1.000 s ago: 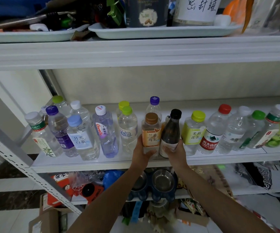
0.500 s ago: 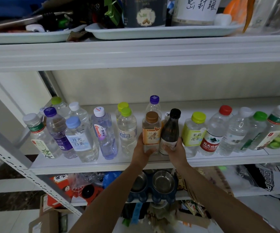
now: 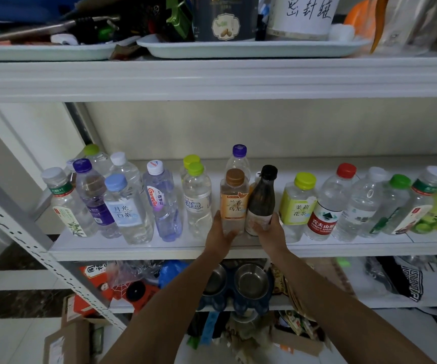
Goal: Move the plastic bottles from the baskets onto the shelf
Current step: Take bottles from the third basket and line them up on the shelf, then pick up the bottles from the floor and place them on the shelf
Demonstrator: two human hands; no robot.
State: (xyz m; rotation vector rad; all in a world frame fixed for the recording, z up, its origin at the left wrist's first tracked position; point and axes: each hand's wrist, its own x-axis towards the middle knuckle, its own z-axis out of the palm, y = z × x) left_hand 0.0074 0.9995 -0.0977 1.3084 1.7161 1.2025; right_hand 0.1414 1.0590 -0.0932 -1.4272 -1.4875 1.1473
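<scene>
On the middle shelf [image 3: 133, 249], at the front of the row, both hands are setting bottles in place. The left hand [image 3: 218, 233] is curled round the lower body of a brown-capped tea bottle [image 3: 234, 203]. The right hand [image 3: 270, 232] grips the base of a dark bottle [image 3: 262, 200] with a black cap. The two stand upright and touch side by side, in the gap between a lime-capped bottle [image 3: 197, 206] and a yellow-capped bottle [image 3: 297, 208]. Their bottoms look to be on the board or just above it; I cannot tell which.

The step in hand looks like placing, close to its end. The next move, I judge, calls for seating both bottles flat, loosening both grips and drawing the hands straight back, since the neighbours stand close on either side and could be knocked. No basket is in view, so how many bottles are left to move cannot be told.

Counted: two hands, each holding one bottle. This shelf carries about nineteen bottles, the held pair included. Two are mostly hidden, one at the far left and a small one behind the dark bottle, and one is cut off at the right edge. Above sit two pale trays [image 3: 238, 49]; below, two steel bowls [image 3: 251, 281].
</scene>
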